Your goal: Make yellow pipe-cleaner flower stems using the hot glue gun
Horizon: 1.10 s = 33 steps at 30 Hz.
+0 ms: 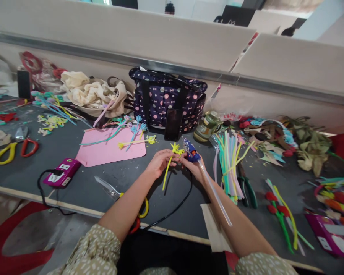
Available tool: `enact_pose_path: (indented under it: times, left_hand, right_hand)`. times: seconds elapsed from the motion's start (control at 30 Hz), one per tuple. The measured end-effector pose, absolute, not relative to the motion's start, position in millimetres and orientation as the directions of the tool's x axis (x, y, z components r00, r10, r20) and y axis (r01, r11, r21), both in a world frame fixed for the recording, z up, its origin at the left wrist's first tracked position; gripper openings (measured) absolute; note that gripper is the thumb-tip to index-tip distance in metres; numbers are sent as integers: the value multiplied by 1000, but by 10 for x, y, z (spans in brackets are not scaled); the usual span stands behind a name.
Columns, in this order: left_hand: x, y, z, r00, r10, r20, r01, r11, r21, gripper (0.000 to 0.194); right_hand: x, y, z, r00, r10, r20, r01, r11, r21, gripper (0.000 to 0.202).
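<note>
A yellow pipe-cleaner flower (167, 173) is pinched by its stem in my left hand (159, 162), its spiky head pointing up and away. My right hand (197, 168) is closed around a blue hot glue gun (192, 152), with a long clear glue stick (216, 194) running back over the forearm. The right fingertips meet the left ones at a small yellow piece (179, 152) beside the flower; its exact shape is hard to make out. A black cord (181, 204) curves below my hands. Behind them lies another yellow stem (134, 141) on pink paper (109, 152).
Scissors (107, 188) lie partly under my left forearm. A purple power strip (63, 172) is on the left. To the right are bundled pipe cleaners (231, 164), pliers (248, 187) and red flowers (279, 210). A phone (172, 125) leans against a patterned bag (167, 99), near a bottle (207, 126).
</note>
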<state>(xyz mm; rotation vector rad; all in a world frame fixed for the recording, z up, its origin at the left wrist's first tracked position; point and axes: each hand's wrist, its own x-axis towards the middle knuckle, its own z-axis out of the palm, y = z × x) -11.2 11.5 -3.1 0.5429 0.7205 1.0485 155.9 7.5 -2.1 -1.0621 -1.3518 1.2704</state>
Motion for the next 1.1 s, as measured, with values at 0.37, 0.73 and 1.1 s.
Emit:
enact_pose_path:
  times: [0.37,0.73,1.1]
  left_hand:
    - [-112,126,-5,298,924,-238,-658,380,650,7]
    - [-102,100,-12,325,888,-324,-479,450,753,8]
    - [-90,76,-15,378,848,-370,-230,474,850,6]
  right_hand:
    - [1553,99,-181,-113,993,45,-98,34,-995,23]
    - [1659,110,-25,5,995,97,-91,97,-991,21]
    - [1886,135,26,-165,985,43,43,50,-998,26]
